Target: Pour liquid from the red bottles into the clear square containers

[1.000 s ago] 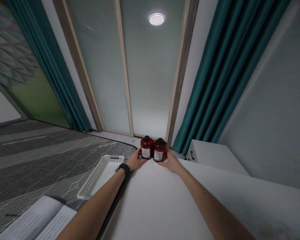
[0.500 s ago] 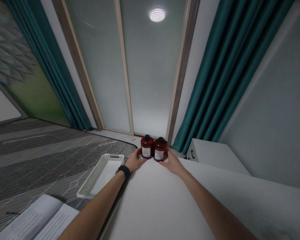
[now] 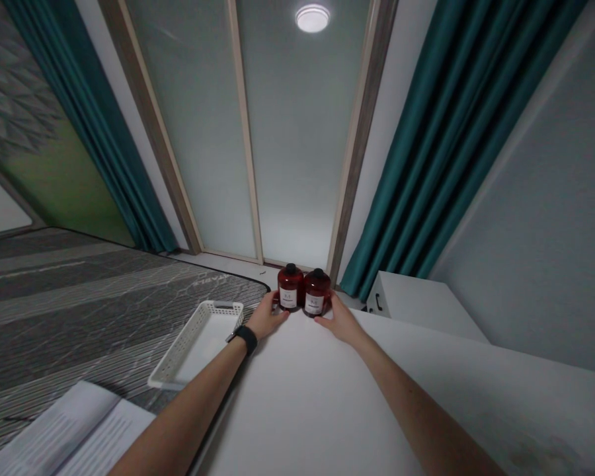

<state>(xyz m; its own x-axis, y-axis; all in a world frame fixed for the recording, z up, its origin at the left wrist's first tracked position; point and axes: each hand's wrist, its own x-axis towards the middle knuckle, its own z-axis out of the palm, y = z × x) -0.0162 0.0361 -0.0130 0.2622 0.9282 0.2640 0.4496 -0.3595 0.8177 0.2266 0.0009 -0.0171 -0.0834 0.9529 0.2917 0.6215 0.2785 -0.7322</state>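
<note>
Your left hand (image 3: 268, 316) cups left jar (image 3: 290, 287), right hand (image 3: 340, 318) cups right jar (image 3: 316, 293). Jars touching, upright, far end of bench (image 3: 307, 396). Grip spread, fingers against jars, not closed round. Basket (image 3: 198, 344) left.

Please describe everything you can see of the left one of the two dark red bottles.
The left red bottle is short and round, dark red and see-through, probably plastic or glass. It has a black cap and a white label whose print is too small to read. It stands upright at the far end of the white surface, right beside the second red bottle. The left hand rests against its near left side. Its contents cannot be told.
</note>
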